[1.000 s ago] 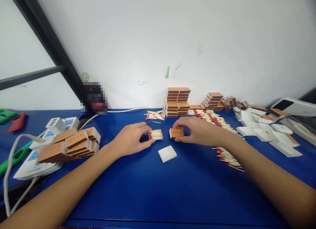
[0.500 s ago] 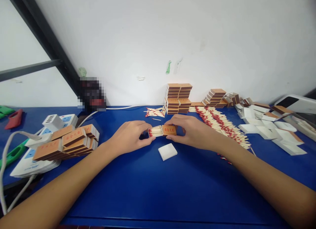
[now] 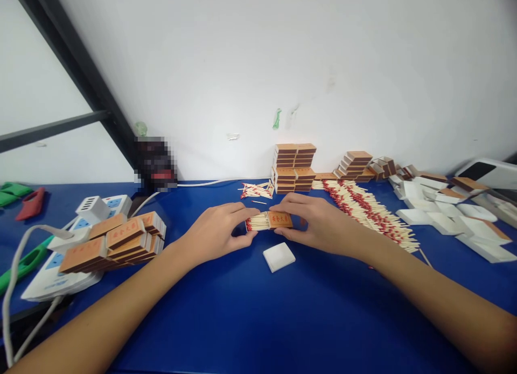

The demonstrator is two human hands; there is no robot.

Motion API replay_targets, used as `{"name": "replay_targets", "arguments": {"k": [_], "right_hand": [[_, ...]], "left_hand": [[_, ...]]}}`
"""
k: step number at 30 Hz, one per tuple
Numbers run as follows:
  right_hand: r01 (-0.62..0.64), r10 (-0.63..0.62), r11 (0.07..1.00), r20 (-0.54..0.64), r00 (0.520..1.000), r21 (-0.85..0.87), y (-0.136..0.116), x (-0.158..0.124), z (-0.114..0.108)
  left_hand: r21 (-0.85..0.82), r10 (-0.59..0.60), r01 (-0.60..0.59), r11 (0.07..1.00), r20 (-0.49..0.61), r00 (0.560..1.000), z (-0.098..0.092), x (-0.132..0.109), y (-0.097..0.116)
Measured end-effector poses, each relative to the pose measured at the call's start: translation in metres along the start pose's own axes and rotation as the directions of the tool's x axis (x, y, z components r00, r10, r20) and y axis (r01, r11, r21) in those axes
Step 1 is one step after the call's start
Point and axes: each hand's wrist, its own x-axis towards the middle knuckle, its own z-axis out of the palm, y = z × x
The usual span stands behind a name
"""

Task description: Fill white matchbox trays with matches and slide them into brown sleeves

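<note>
Matchbox tray (image 3: pixel 262 230), holding red-tipped matches (image 3: pixel 258 221), is sitting between the left hand (image 3: pixel 220 228) and the right hand (image 3: pixel 313 223). From afar, I am pinching it with the left and one orange sleeve (image 3: pixel 280 219), meeting its end, with the right. Blue table (image 3: pixel 258 320) is opening out nearer than both, interrupted by one white block (image 3: pixel 279 256); wall (image 3: pixel 234 56) is bounding the far side. Two adjoining box columns (image 3: pixel 294 169) are standing beyond; one match heap (image 3: pixel 363 207) is crowding the right forearm (image 3: pixel 424 280).

- Soft light is brightening the wall (image 3: pixel 226 67).
- Blur is softening the matchbox print (image 3: pixel 280 219).
- Distortion is stretching the forearms (image 3: pixel 121 304).
- Pixelation is masking a dark object (image 3: pixel 155 161) at the far table edge (image 3: pixel 214 195).
</note>
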Motion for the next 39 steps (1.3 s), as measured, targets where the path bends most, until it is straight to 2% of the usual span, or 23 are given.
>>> {"name": "replay_targets", "arguments": {"k": [8, 13, 21, 24, 28, 30, 33, 35, 39], "right_hand": [[0.028, -0.026, 0.999, -0.065, 0.998, 0.029, -0.002, 0.002, 0.001], [-0.013, 0.015, 0.999, -0.057, 0.998, 0.047, 0.001, 0.002, 0.000], [-0.005, 0.014, 0.986, -0.054, 0.998, 0.167, 0.004, 0.003, 0.001], [-0.001, 0.012, 0.974, -0.046, 0.999, 0.227, 0.006, 0.004, 0.001], [-0.062, 0.079, 0.950, -0.043, 0.996, 0.307, 0.002, 0.006, 0.000], [-0.113, 0.156, 0.899, -0.069, 0.985, 0.423, -0.003, 0.007, 0.001], [-0.191, 0.314, 0.725, -0.070, 0.947, 0.662, -0.016, 0.009, 0.005], [-0.210, 0.387, 0.623, -0.064, 0.920, 0.753, -0.024, 0.009, 0.010], [-0.211, 0.482, 0.528, -0.086, 0.872, 0.823, -0.036, 0.006, 0.019]], "left_hand": [[-0.192, -0.029, 0.028, 0.981, -0.002, 1.000, -0.002, 0.003, -0.006], [-0.331, -0.047, 0.044, 0.942, -0.002, 0.999, 0.002, 0.006, -0.014], [-0.526, -0.088, 0.079, 0.847, 0.008, 0.996, 0.002, 0.009, -0.016], [-0.600, -0.134, 0.130, 0.789, 0.038, 0.990, 0.002, 0.010, -0.015], [-0.678, -0.238, 0.216, 0.702, 0.063, 0.969, 0.000, 0.010, -0.010], [-0.719, -0.297, 0.269, 0.641, 0.091, 0.951, -0.001, 0.010, -0.006], [-0.784, -0.352, 0.304, 0.542, 0.117, 0.929, 0.001, 0.010, -0.001], [-0.797, -0.378, 0.287, 0.531, 0.081, 0.922, 0.003, 0.010, 0.002], [-0.799, -0.407, 0.243, 0.550, -0.002, 0.913, 0.010, 0.010, 0.008]]}}
